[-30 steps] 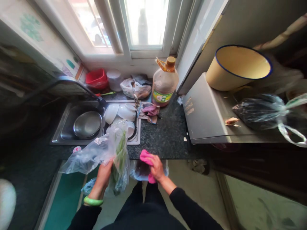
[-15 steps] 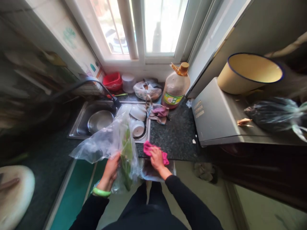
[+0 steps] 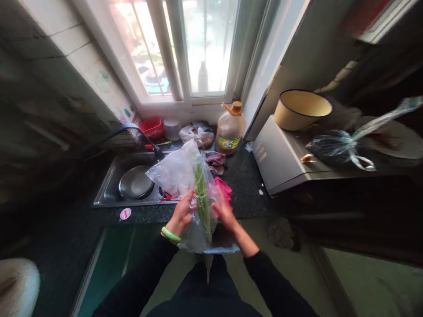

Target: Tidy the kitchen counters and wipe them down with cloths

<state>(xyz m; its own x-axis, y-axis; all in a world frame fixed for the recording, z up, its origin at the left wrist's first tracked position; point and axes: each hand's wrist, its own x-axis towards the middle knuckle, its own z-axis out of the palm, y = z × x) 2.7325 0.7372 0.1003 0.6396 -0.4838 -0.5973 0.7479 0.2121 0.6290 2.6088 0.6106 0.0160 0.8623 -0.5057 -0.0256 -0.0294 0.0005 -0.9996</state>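
My left hand, with a green bangle at the wrist, is closed on a clear plastic bag. Long green vegetables show through the plastic, standing nearly upright. At the bag's right side is my right hand, fingers stretched up and thumb apart; whether it touches the plastic is unclear. Just beyond it a pink cloth lies on the counter near the front edge. Below the bag, an open bag-like liner shows at the counter front, partly hidden.
A metal sink with a round pan is at left. Behind stand a red basin, a bagged bundle and a large oil jug. A yellow pot sits on a grey appliance at right.
My right hand has come off the pink cloth and moved to the bag's side. My left hand has brought the bag rightward, over the spot before me. The view has shifted.
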